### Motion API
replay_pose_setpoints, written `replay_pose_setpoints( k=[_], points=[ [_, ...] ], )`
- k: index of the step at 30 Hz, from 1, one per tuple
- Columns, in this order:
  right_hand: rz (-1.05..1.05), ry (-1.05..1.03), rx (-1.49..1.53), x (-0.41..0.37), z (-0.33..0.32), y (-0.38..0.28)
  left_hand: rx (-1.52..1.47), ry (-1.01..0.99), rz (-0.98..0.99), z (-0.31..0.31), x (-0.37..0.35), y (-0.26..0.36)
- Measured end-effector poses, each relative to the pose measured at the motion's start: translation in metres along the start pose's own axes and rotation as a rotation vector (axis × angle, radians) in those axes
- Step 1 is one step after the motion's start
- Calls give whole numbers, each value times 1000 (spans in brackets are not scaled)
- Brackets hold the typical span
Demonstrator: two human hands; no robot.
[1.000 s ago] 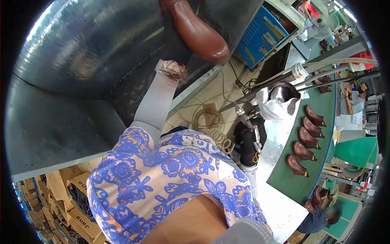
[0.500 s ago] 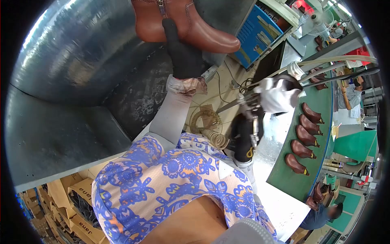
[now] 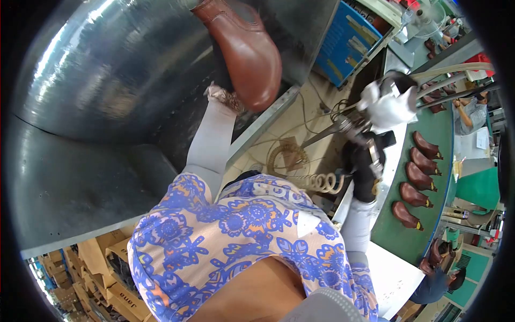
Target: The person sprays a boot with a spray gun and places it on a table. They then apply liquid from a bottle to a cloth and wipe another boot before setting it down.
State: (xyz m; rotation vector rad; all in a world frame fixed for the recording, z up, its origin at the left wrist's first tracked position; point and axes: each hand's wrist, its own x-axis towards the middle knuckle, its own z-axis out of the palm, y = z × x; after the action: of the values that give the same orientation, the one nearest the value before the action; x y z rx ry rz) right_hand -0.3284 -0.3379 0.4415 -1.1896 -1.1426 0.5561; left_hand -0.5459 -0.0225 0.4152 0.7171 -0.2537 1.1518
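the right hand's [image 3: 366, 163] black-gloved fingers are closed around a metal spray gun [image 3: 371, 150], blurred; its cup [image 3: 391, 102] is wrapped in white. the left hand [image 3: 224, 75] is mostly hidden behind the boot [image 3: 253, 67], so i cannot tell how its fingers stand. the boot, smooth glossy reddish-brown with stitching near its opening, hangs toe down before the dark metal booth [image 3: 102, 102]. brown shoes line the green belt [image 3: 389, 236].

Brown boot [image 3: 251, 67], metal spray gun [image 3: 374, 153]
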Motion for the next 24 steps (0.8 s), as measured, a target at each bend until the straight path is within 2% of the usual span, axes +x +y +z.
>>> replay_pose_setpoints(
  k=[1,3,4,5,6,8,9,10,12,13,14,16,17,18,20,22,24],
  points=[
    [7,22,8,13,5,-17,18,-12,-25,-3,-1,0],
    [30,-115,76,21,-8,1,40,-29,-52,-3,-5,2],
    [43,-151,80,22,-4,-14,53,-35,-61,-3,-6,2],
    [-61,-265,-184,24,-14,-11,70,-43,-68,-3,-7,3],
    [-296,-338,-278,24,-15,-8,82,-46,-75,-3,-8,3],
    [-107,-521,-134,16,-14,-17,107,-43,-80,-2,-9,6],
    [-151,-554,-253,18,-16,-21,118,-38,-83,-3,-10,6],
    [-372,-423,-313,22,-10,-23,128,-38,-87,-5,-9,5],
    [-110,-271,-313,26,-14,-21,154,-26,-91,-9,-8,4],
    [-87,-199,-160,29,-9,-22,171,-20,-91,-9,-10,6],
    [-34,-198,-47,30,-5,-26,187,-14,-94,-12,-6,6],
    [-80,-245,-149,24,-9,-12,233,0,-87,-18,-3,7],
    [-364,-304,-512,22,-5,-25,270,13,-80,-23,-1,7],
    [-212,-518,-346,14,-15,-23,322,30,-69,-29,3,9],
    [-256,-501,-205,1,-7,-31,467,65,-34,-54,16,12],
    [-186,-449,-267,-6,-7,-32,596,92,19,-80,23,17],
    [-38,-341,-380,-11,-6,-32,494,68,39,-31,22,28]
  ],
)
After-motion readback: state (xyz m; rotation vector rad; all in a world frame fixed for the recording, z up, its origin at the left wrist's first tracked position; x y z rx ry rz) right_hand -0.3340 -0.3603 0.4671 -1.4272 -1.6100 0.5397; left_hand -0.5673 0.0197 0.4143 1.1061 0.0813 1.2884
